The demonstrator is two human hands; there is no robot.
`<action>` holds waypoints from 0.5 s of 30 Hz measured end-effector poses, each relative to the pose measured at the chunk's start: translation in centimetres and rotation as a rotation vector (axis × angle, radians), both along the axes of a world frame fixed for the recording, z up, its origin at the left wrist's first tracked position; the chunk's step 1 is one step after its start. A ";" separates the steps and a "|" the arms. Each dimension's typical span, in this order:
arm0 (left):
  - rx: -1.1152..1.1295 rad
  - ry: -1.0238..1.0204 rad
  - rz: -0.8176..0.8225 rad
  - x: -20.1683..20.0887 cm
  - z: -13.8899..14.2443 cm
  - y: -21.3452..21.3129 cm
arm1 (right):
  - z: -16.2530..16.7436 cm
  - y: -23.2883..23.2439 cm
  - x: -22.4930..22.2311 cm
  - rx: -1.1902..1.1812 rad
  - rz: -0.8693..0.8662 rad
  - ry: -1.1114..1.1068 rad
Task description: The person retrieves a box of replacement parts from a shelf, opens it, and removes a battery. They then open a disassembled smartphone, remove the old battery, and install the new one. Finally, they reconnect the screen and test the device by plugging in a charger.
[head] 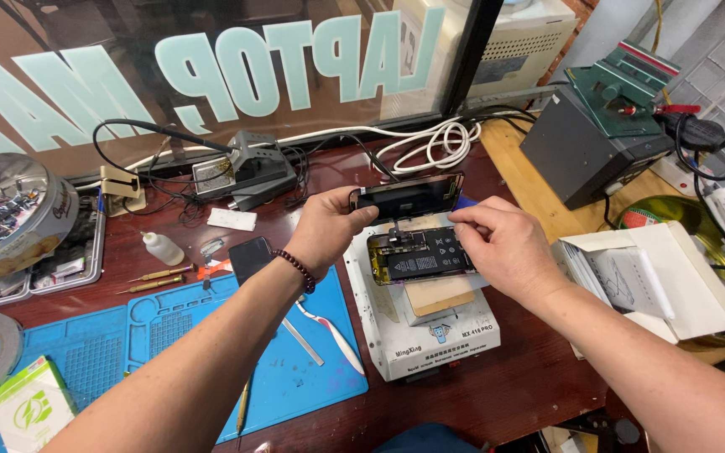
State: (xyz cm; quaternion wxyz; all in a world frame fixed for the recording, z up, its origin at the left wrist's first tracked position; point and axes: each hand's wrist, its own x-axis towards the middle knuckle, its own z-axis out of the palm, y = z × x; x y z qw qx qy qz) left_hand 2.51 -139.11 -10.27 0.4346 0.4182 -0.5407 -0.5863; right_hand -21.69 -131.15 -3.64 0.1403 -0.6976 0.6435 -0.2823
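An opened smartphone body (425,256) with a black battery lies on a white flat device (404,331), resting on a small wooden block (440,295). Its screen panel (409,195) stands tilted up along the far edge, still joined by a cable. My left hand (327,228) grips the screen's left end. My right hand (505,247) pinches at the screen's lower right edge, above the phone body.
A blue work mat (178,335) holds tweezers (329,329), a dark phone (253,256) and screwdrivers (154,278). A round tin of small parts (10,214), a soldering stand (249,172), a grey power supply (585,151), white cables (438,138) and an open white box (656,281) surround it.
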 end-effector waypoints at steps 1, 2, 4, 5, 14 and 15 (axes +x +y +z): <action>0.002 -0.009 0.002 -0.1 -0.2 0.0 | -0.4 0.0 -0.1 -0.002 0.014 -0.011; 0.004 -0.019 0.003 -0.2 -0.4 0.1 | -0.8 0.1 -0.2 -0.005 0.027 -0.023; -0.012 -0.014 -0.001 -0.5 -0.7 0.1 | -1.3 0.1 -0.3 -0.013 0.053 -0.026; -0.019 -0.013 -0.005 -0.7 -0.8 0.2 | -1.5 0.2 -0.4 -0.016 0.061 -0.019; 0.031 0.043 -0.014 -2.1 -1.8 0.8 | -1.7 0.7 -0.3 0.070 0.042 -0.087; 0.042 0.047 -0.008 -2.2 -1.8 0.8 | -1.6 0.7 -0.3 0.070 0.039 -0.102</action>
